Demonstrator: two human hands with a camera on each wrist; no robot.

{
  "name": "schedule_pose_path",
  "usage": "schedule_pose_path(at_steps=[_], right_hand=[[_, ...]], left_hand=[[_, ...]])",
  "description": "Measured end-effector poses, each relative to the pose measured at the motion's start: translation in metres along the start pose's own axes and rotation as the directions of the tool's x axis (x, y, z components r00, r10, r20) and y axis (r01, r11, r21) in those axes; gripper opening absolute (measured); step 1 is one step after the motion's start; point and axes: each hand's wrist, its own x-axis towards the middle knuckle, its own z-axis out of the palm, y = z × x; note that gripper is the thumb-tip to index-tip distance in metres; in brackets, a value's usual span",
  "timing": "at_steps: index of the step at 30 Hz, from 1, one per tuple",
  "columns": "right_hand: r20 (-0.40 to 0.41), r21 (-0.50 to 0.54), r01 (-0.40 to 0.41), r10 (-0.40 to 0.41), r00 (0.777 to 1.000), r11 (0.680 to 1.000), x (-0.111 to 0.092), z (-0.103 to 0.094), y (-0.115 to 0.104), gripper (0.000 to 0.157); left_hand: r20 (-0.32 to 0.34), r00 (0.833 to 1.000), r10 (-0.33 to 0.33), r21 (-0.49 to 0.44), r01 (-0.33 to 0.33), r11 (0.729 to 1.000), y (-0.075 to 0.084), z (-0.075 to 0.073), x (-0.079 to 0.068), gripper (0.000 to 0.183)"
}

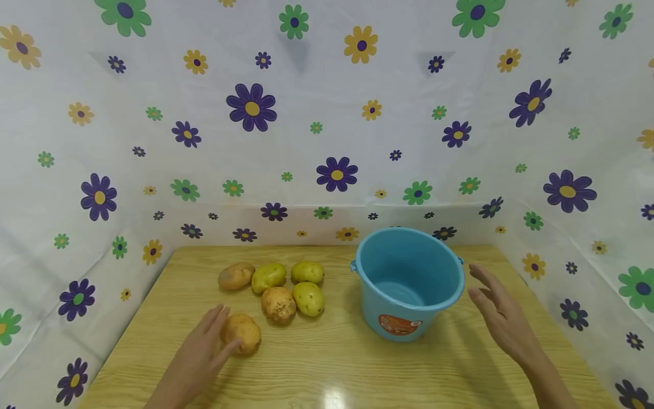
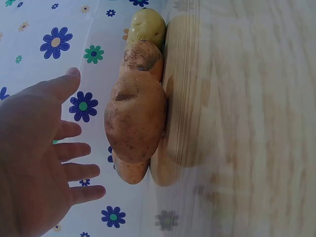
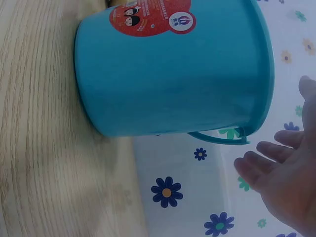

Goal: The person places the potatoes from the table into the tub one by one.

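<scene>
My left hand (image 1: 198,353) is beside the nearest brown potato (image 1: 242,334), thumb and fingers spread. The left wrist view shows a gap between that hand (image 2: 39,153) and the potato (image 2: 136,118). Behind it, another brown potato (image 1: 278,305) lies among green-yellow potatoes (image 1: 309,299), with a longer brown one (image 1: 237,276) at the back left. A blue bucket (image 1: 380,301) with a red label stands upright on the right. My right hand (image 1: 503,319) hovers right of its rim, fingers extended and holding nothing. In the right wrist view, the hand (image 3: 286,168) is apart from the bucket (image 3: 177,84).
The light wooden table (image 1: 306,375) carries everything. A white sheet (image 1: 306,74) printed with flowers rises behind it and along both sides. The bucket's handle (image 3: 217,139) hangs on its far side.
</scene>
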Motion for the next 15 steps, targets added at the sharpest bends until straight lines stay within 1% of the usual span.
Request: schedule_pose_path(at_steps=[3,5,9,11,13,15], right_hand=[[-0.033,-0.023,0.030,-0.031,0.999,0.999,0.002,0.002,-0.005,0.055],[-0.058,-0.038,0.075,-0.077,0.995,0.996,0.004,0.004,-0.008,0.059],[-0.094,-0.058,0.194,-0.199,0.975,0.979,0.007,0.009,-0.010,0.064],[-0.097,-0.079,0.232,-0.239,0.966,0.969,0.006,0.010,-0.011,0.064],[-0.089,-0.087,0.247,-0.254,0.963,0.965,0.006,0.012,-0.011,0.064],[-0.073,-0.093,0.245,-0.252,0.965,0.965,0.005,0.012,-0.011,0.064]], left_hand=[[0.007,1.000,0.001,0.004,-0.001,1.000,0.001,0.002,0.001,0.070],[0.024,1.000,-0.016,0.004,0.016,1.000,0.002,0.004,0.001,0.073],[0.076,0.995,-0.057,-0.003,0.057,0.998,0.004,0.007,0.003,0.080],[0.098,0.993,-0.070,0.001,0.070,0.998,0.005,0.009,0.004,0.083],[0.110,0.991,-0.077,0.004,0.077,0.997,0.006,0.011,0.005,0.085],[0.114,0.990,-0.078,0.005,0.078,0.997,0.006,0.013,0.005,0.085]])
